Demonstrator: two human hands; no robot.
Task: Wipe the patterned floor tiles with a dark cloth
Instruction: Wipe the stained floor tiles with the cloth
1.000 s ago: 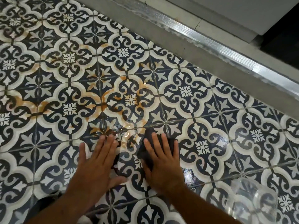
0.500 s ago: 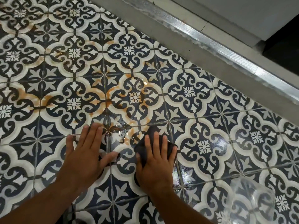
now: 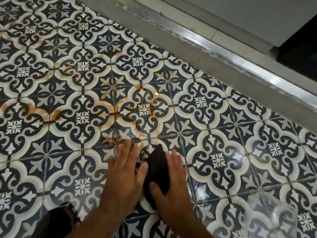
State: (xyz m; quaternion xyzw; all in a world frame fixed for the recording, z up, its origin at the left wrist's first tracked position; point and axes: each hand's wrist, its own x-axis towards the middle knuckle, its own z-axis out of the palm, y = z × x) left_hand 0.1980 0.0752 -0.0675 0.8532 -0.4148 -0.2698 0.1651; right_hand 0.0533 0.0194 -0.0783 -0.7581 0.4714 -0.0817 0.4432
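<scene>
The patterned floor tiles (image 3: 82, 117) are navy and white, with orange-brown stains (image 3: 120, 114) across the middle and a wet puddle (image 3: 118, 141) just beyond my fingertips. The dark cloth (image 3: 158, 170) lies bunched into a ridge on the floor. My right hand (image 3: 173, 189) holds it, thumb on its near left side and fingers along its right side. My left hand (image 3: 125, 172) lies flat on the tiles beside it, fingertips at the puddle and thumb touching the cloth's left edge.
A metal threshold strip (image 3: 223, 55) and grey sill (image 3: 171, 42) run diagonally across the top right, with a dark opening (image 3: 301, 42) beyond. A clear plastic container (image 3: 267, 217) stands at the lower right. My dark-clothed knee (image 3: 53, 222) shows at the bottom left.
My left hand has moved right, up against the cloth. The cloth, flat under my right palm before, is now bunched between my right thumb and fingers.
</scene>
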